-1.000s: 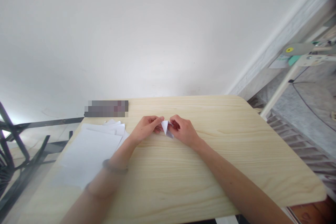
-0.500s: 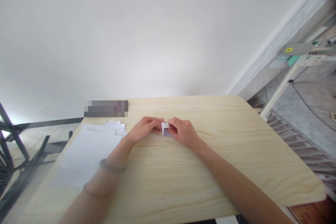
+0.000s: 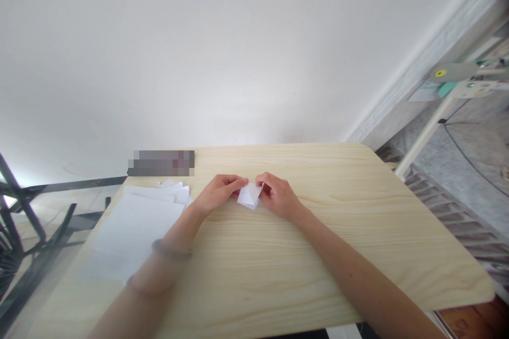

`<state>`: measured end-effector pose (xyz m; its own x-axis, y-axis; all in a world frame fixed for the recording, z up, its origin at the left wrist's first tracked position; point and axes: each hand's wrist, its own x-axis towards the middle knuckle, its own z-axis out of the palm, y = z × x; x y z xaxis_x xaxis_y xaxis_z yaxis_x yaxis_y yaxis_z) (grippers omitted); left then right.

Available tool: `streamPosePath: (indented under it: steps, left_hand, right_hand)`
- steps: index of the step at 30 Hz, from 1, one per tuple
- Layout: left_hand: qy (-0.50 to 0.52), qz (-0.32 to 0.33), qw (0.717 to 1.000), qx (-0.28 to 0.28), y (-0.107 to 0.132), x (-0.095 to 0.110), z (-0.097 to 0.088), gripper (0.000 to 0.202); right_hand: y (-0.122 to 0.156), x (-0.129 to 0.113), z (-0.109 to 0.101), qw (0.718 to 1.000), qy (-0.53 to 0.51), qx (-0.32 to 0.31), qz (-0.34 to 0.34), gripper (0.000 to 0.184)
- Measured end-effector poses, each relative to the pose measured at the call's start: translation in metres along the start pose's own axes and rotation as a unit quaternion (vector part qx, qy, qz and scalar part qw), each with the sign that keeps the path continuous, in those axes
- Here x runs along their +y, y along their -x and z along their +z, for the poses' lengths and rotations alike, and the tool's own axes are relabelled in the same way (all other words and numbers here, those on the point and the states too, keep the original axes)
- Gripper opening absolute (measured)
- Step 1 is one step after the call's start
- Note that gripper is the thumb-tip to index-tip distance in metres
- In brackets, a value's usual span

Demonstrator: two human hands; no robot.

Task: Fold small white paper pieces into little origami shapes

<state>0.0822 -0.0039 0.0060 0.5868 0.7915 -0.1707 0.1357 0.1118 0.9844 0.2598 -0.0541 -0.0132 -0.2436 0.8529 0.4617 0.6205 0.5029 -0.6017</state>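
Observation:
A small piece of folded white paper (image 3: 249,197) is held between my two hands, just above the wooden table (image 3: 286,270). My left hand (image 3: 221,192) pinches its upper left edge, thumb on the near side. At the right corner, my right hand (image 3: 277,194) grips the paper between thumb and curled fingers. Creases and layered flaps show on the side facing me. The fingertips behind the paper are hidden.
Loose white sheets (image 3: 137,228) lie stacked at the table's left, partly under my left forearm. A blurred-out dark object (image 3: 161,164) sits at the back left corner. Behind the table rises a white wall (image 3: 238,53). A pale metal stand (image 3: 429,127) is at the right.
The folded paper has been turned and spread, so a broader creased face shows now. My right fingers have shifted from covering its middle to its right corner.

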Motion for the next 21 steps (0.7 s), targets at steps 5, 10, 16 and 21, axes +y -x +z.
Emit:
streamPosePath:
  steps: [5, 10, 16, 21]
  left_hand:
    - [0.023, -0.009, 1.0, -0.004, -0.002, -0.002, -0.002, 0.033]
    - [0.034, -0.004, 0.999, 0.02, -0.003, -0.004, -0.002, 0.039]
    - [0.027, 0.009, 0.999, 0.014, -0.004, -0.008, -0.003, 0.037]
    - [0.012, 0.01, 1.0, 0.011, -0.004, -0.011, -0.005, 0.037]
  right_hand:
    - [-0.001, 0.001, -0.005, 0.995, -0.092, -0.025, 0.019, 0.02]
    - [-0.001, 0.003, -0.007, 0.981, -0.175, -0.034, 0.078, 0.013]
    - [-0.005, 0.001, -0.004, 0.99, -0.089, -0.036, 0.103, 0.023]
    - [-0.005, 0.002, -0.002, 0.992, -0.056, -0.058, 0.095, 0.024]
